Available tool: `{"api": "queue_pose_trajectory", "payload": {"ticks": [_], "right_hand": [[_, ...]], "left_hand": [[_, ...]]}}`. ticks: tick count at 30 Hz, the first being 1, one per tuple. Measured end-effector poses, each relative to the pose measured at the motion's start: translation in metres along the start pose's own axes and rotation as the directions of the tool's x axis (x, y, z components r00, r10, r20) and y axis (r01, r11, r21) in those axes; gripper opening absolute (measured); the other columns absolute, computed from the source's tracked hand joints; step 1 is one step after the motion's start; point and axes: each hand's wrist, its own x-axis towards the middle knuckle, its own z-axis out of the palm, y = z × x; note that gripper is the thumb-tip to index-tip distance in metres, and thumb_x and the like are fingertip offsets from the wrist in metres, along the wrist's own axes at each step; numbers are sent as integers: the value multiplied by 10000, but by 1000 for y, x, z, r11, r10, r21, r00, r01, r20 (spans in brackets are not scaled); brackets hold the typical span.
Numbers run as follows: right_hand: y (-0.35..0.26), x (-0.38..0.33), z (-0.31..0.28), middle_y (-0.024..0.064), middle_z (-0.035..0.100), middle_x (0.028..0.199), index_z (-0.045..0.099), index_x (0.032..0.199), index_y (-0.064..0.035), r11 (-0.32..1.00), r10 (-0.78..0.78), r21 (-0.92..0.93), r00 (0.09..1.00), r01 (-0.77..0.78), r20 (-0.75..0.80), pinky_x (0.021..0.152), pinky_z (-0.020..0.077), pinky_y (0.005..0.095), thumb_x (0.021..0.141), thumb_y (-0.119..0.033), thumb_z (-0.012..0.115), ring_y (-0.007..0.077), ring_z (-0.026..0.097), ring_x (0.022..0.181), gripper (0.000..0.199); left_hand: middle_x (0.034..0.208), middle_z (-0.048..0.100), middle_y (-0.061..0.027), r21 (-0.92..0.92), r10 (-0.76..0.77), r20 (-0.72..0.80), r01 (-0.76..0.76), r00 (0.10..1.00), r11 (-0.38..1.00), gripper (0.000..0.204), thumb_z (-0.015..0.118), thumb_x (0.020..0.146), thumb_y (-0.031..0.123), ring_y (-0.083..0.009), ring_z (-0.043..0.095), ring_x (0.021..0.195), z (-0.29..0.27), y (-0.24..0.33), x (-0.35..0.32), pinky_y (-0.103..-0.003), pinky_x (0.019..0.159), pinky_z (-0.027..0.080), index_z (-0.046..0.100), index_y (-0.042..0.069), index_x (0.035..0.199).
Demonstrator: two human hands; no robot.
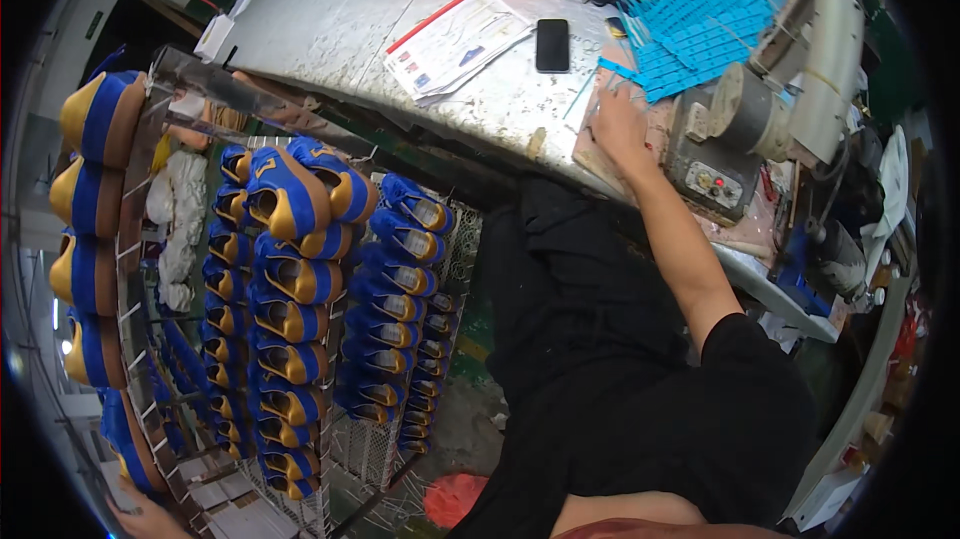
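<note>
My right hand (620, 127) reaches over the table's front edge with fingers bent down. Its fingertips are closed at a small blue strip (618, 68), beside a pile of blue plastic strips (700, 24). Down at the lower left rim, my left hand (148, 517) is partly cut off, thumb and fingers apart. It is just below a blue and gold shoe with a brown sole (135, 444), the lowest of a column of such shoes on a rack post. Whether it touches the shoe cannot be made out.
Racks of blue and gold shoes (290, 284) fill the left side. A grey machine (715, 174) with buttons stands right of my right hand. On the metal table (320, 29) lie a black phone (552, 46) and papers (460, 44). A red plastic bag (453, 499) is on the floor.
</note>
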Motion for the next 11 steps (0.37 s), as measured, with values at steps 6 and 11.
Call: {"api": "queue_pose_trajectory", "payload": {"ticks": [6,11], "right_hand": [[-56,114,57,263,566,1209,513,1225,56,975,220,27,970,-218,-103,939,485,472,822,-481,727,392,569,1141,705],[-70,165,96,282,445,1409,401,1360,81,887,450,35,877,-461,169,1051,405,519,731,-546,796,388,482,1277,972]], "left_hand": [[1034,592,-221,-585,-472,253,522,845,621,578,734,881,418,-389,592,884,-25,51,10,-482,783,492,556,-40,1185],[1523,419,-146,-508,-586,341,668,735,544,621,572,1001,377,-335,500,1326,72,54,-94,-454,1054,439,330,209,1548]]}}
